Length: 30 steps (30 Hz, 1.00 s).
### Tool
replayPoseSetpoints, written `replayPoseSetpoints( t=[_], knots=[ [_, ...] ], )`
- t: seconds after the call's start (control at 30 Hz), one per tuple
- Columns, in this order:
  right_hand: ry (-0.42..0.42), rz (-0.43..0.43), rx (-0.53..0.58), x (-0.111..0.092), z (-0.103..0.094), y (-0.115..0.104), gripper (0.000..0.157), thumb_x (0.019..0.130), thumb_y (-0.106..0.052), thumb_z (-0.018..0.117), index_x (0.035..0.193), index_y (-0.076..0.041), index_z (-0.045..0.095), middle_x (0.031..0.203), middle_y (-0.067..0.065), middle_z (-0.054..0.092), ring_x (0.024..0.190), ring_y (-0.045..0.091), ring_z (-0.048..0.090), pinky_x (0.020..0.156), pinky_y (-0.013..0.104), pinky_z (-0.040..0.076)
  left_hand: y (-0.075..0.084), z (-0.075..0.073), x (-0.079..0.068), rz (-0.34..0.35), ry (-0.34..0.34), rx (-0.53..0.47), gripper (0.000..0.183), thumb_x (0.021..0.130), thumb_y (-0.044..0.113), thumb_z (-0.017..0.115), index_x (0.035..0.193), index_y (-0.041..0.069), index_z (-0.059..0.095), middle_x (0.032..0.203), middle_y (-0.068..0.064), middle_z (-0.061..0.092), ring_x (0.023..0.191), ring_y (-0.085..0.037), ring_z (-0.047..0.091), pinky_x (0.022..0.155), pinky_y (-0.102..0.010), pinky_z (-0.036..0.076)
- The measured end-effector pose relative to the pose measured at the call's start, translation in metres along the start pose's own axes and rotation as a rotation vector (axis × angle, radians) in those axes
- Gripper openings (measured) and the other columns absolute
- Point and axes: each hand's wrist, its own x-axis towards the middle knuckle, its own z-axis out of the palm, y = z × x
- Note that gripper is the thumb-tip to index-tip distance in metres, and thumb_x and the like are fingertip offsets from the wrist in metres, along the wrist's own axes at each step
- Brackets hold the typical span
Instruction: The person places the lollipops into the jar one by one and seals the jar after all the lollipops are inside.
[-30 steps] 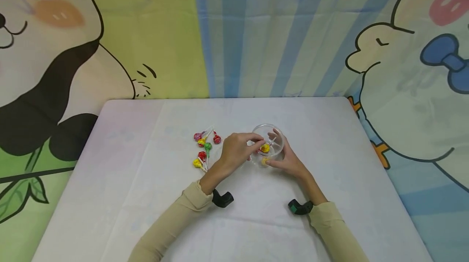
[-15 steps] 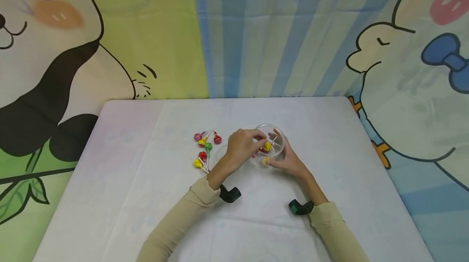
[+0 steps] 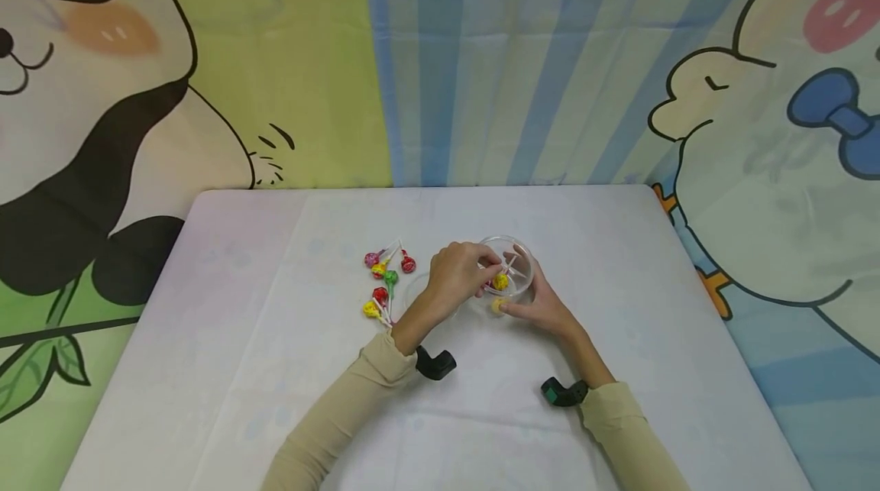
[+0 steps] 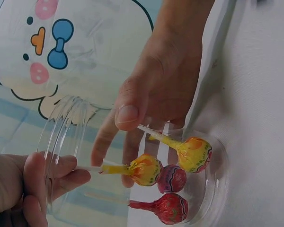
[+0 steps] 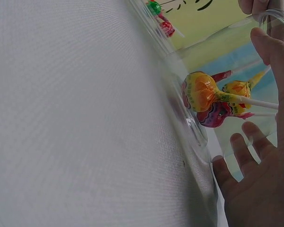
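Note:
A clear jar (image 3: 507, 237) stands on the table, with several wrapped lollipops low inside it. My right hand (image 3: 543, 298) grips the jar from the right, its thumb on the near side and fingers around the far side. My left hand (image 3: 455, 274) reaches over the rim, pinching the white stick of a yellow lollipop (image 4: 145, 170) whose head is down inside the jar. Beside it in the left wrist view lie another yellow lollipop (image 4: 194, 154), a purple one (image 4: 172, 178) and a red one (image 4: 171, 208).
Left of the jar lie loose lollipops on the white tablecloth (image 3: 275, 369): a green one (image 3: 391, 277), a yellow one (image 3: 371, 309), a red one (image 3: 409, 263) and others. A faint clear round edge (image 3: 411, 289) shows beside my left wrist. A printed curtain (image 3: 467, 63) hangs behind.
My left hand has shifted slightly right, further over the jar's mouth, with the lollipop stick in its fingers. My right hand keeps its hold on the jar in the same place.

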Motion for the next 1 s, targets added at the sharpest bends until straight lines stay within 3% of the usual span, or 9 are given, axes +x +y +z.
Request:
replayPoseSetpoints(
  t=[0.37,0.5,0.63,0.8,1.0],
  knots=[
    [-0.002,0.007,0.014,-0.002,0.000,-0.001,0.100,0.078,-0.005,0.075,0.154,-0.006,0.011,0.156,0.023,0.028,0.147,0.042,0.021,0.115,0.068,0.007,0.001,-0.002,-0.001,-0.011,-0.042,0.035,0.013,0.086,0.032,0.074,0.093,0.022,0.079,0.076,0.011,0.073,0.037,0.002,0.048,0.039,-0.019,0.028],
    [-0.005,-0.006,0.027,-0.001,-0.001,0.001,0.101,0.077,-0.005,0.075,0.154,-0.006,0.010,0.156,0.023,0.028,0.146,0.042,0.022,0.116,0.066,0.009,-0.001,-0.002,-0.004,-0.001,-0.037,0.008,0.016,0.085,0.033,0.074,0.096,0.022,0.078,0.083,0.009,0.076,0.039,0.000,0.051,0.040,-0.019,0.029],
    [-0.001,-0.024,0.026,-0.001,0.000,0.001,0.101,0.077,-0.004,0.075,0.154,-0.005,0.010,0.156,0.025,0.028,0.146,0.043,0.023,0.115,0.067,0.009,-0.009,0.003,-0.008,0.064,0.058,-0.127,0.031,0.087,0.031,0.073,0.116,0.019,0.071,0.104,0.003,0.075,0.054,-0.007,0.058,0.047,-0.017,0.035],
    [0.010,-0.034,0.019,0.000,0.002,0.001,0.100,0.076,-0.003,0.075,0.153,-0.003,0.011,0.155,0.025,0.029,0.146,0.044,0.024,0.115,0.067,0.008,-0.027,0.003,-0.024,0.145,0.206,-0.375,0.048,0.088,0.024,0.072,0.134,0.017,0.057,0.120,-0.002,0.069,0.048,-0.011,0.056,0.044,-0.020,0.042],
    [0.021,-0.014,0.002,-0.001,0.001,-0.003,0.101,0.075,-0.002,0.076,0.153,-0.004,0.013,0.156,0.023,0.029,0.146,0.042,0.022,0.115,0.068,0.008,-0.048,-0.011,-0.051,0.109,0.261,-0.485,0.049,0.088,0.022,0.072,0.134,0.019,0.056,0.118,-0.007,0.070,0.042,-0.011,0.056,0.039,-0.025,0.041]
  ],
)
